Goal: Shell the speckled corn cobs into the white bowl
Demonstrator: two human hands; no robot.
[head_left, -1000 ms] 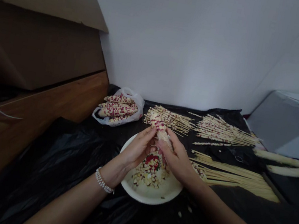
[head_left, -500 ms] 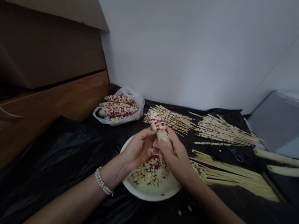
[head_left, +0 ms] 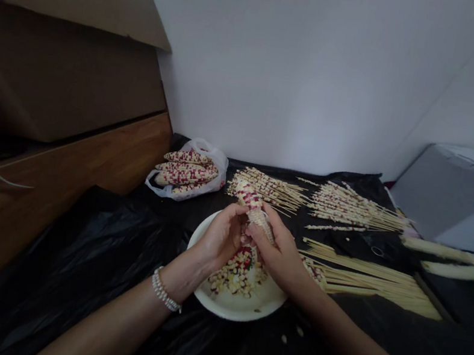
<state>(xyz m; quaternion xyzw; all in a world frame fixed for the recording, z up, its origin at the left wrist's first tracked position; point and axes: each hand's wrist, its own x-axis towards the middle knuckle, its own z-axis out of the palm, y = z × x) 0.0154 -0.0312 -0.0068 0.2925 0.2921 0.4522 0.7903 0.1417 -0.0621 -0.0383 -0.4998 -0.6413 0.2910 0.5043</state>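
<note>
A: Grip?
B: Right hand (head_left: 282, 256) clasps the cob (head_left: 255, 210); left hand (head_left: 220, 236) touches it, closure cannot be told. Cob is above the basin (head_left: 241, 310).
A: Technique?
B: Presumably best held low, so kernels (head_left: 237, 278) drop inside.

Black sheeting (head_left: 42, 265) carries a bowl (head_left: 235, 313), a plastic bag (head_left: 222, 170), threaded skewers (head_left: 342, 206), plain sticks (head_left: 376, 286) and pale cobs (head_left: 459, 271).

The left arm (head_left: 121, 315) and right arm (head_left: 367, 350) reach forward and lean in. The left hand (head_left: 221, 237) tips its palm inward. The right hand (head_left: 278, 249) is curled, thumb pointing across toward the left.
</note>
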